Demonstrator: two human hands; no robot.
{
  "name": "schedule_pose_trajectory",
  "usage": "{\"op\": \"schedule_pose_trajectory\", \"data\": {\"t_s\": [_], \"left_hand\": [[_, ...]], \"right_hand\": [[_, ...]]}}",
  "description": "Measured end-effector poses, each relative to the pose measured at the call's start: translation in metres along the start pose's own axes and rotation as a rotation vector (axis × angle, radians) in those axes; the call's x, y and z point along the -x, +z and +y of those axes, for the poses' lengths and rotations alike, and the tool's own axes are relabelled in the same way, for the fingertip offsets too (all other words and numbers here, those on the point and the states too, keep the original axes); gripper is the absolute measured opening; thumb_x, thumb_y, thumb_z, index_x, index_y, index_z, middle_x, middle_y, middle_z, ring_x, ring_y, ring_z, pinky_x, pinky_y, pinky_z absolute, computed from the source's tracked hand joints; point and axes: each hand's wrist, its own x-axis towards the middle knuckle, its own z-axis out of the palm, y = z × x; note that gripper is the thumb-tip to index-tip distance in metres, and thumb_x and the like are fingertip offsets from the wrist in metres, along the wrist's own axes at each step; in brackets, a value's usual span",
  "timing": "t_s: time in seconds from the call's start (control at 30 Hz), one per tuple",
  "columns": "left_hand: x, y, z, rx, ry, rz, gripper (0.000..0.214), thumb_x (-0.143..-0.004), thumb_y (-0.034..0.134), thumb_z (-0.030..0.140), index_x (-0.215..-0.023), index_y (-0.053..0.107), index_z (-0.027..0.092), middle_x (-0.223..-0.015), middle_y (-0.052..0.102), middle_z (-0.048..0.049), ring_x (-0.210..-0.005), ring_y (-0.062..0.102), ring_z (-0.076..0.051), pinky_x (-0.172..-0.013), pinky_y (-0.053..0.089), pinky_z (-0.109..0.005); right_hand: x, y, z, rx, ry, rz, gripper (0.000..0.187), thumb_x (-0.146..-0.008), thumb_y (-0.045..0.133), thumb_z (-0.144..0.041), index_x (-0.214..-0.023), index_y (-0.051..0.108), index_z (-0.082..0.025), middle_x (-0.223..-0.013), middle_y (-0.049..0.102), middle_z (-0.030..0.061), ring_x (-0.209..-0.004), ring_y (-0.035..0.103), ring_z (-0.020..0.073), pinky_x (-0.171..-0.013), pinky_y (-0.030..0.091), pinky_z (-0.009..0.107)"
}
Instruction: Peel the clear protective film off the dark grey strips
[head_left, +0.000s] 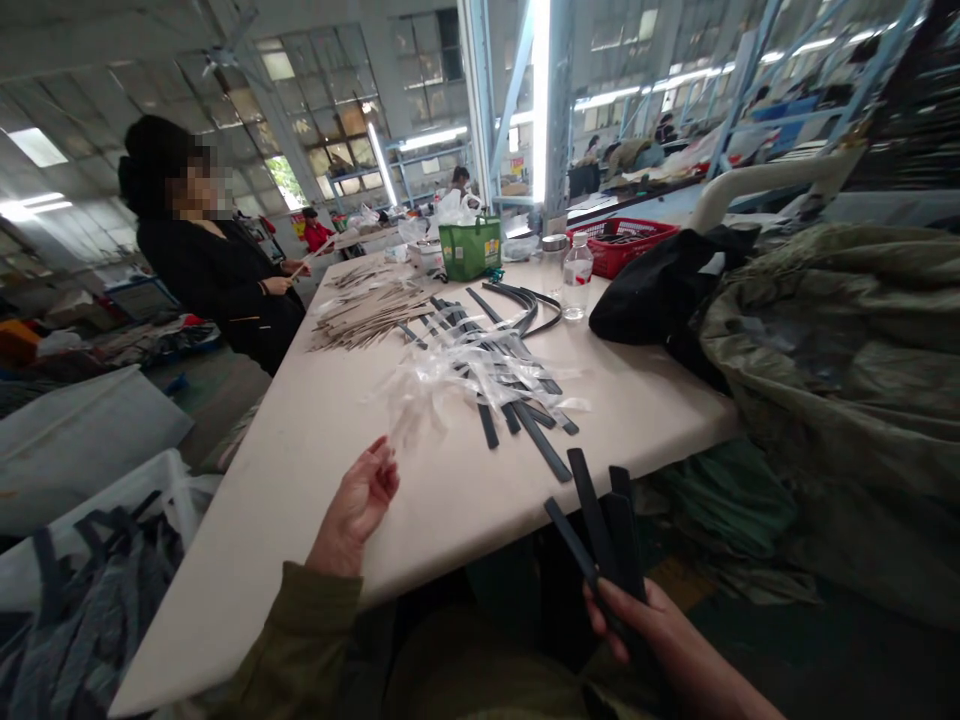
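My left hand (pixel 358 505) is raised over the table's near side, thumb and fingers pinched together. Its fingertips are beside the trailing ends of clear plastic strips (pixel 420 395); whether one is caught between them I cannot make out. Several flat dark grey strips (pixel 600 520) fan upward out of my right hand (pixel 637 620), which is closed around their lower ends in front of the table's edge. On the table, more dark strips (pixel 536 440) lie crisscrossed under the tangle of clear plastic. Some curved dark strips (pixel 525 300) are behind them.
The pale table (pixel 300 470) also bears thin brown strips (pixel 375 315), a green bag (pixel 470 250), a plastic bottle (pixel 577 280), a red basket (pixel 630 240) and a black bag (pixel 645 295). A large sack (pixel 840 330) stands right, a white bin (pixel 176 500) left. A person (pixel 210 250) stands across the table.
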Motion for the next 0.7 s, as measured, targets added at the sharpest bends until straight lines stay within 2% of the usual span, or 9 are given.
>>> {"op": "schedule_pose_trajectory", "data": {"t_s": [0.07,0.13,0.23,0.37,0.53,0.7], "left_hand": [[0.033,0.01,-0.016,0.254,-0.156,-0.082,0.021,-0.081,0.065,0.012,-0.101,0.064,0.016,-0.076,0.064,0.001,-0.056,0.058,-0.005,-0.057,0.05,-0.015],[0.061,0.021,-0.032,0.415,-0.253,-0.13,0.031,-0.075,0.072,0.01,-0.104,0.064,0.015,-0.074,0.063,0.0019,-0.055,0.058,-0.005,-0.054,0.05,-0.015],[0.089,0.033,-0.053,0.319,-0.155,-0.17,0.041,-0.067,0.082,0.017,-0.102,0.062,0.017,-0.069,0.062,0.0052,-0.054,0.057,-0.006,-0.054,0.049,-0.015],[0.107,0.038,-0.073,0.059,0.001,-0.27,0.038,-0.065,0.084,0.029,-0.091,0.06,0.017,-0.069,0.064,0.0035,-0.06,0.06,-0.009,-0.06,0.05,-0.019],[0.119,0.035,-0.084,-0.096,0.075,-0.352,0.027,-0.072,0.078,0.03,-0.083,0.057,0.017,-0.074,0.065,0.0017,-0.069,0.062,-0.013,-0.065,0.05,-0.023],[0.126,0.031,-0.084,-0.154,0.158,-0.379,0.021,-0.077,0.073,0.029,-0.085,0.057,0.018,-0.077,0.067,0.0006,-0.074,0.063,-0.014,-0.069,0.049,-0.023]], "right_hand": [[-0.001,0.004,-0.019,0.03,-0.05,-0.029,0.055,-0.075,0.069,-0.068,-0.079,0.066,-0.013,-0.062,0.059,0.0014,-0.048,0.044,0.0083,-0.047,0.032,0.021],[-0.005,0.01,-0.036,0.076,-0.094,-0.078,0.054,-0.081,0.065,-0.066,-0.083,0.07,-0.012,-0.054,0.055,-0.0001,-0.047,0.044,0.0092,-0.048,0.031,0.021],[-0.014,0.024,-0.056,0.126,-0.13,-0.171,0.055,-0.084,0.063,-0.063,-0.098,0.072,-0.01,-0.052,0.056,-0.0004,-0.047,0.047,0.0103,-0.049,0.031,0.022],[-0.031,0.049,-0.072,0.166,-0.098,-0.301,0.057,-0.082,0.066,-0.061,-0.109,0.07,-0.011,-0.053,0.059,-0.0005,-0.046,0.049,0.0098,-0.047,0.03,0.02],[-0.055,0.082,-0.078,0.263,-0.097,-0.323,0.051,-0.073,0.071,-0.06,-0.093,0.07,-0.013,-0.054,0.057,-0.0031,-0.042,0.051,0.0099,-0.043,0.037,0.02],[-0.071,0.098,-0.071,0.312,-0.141,-0.319,0.046,-0.072,0.068,-0.057,-0.084,0.068,-0.012,-0.056,0.057,-0.0024,-0.04,0.05,0.0098,-0.04,0.037,0.021]]}}
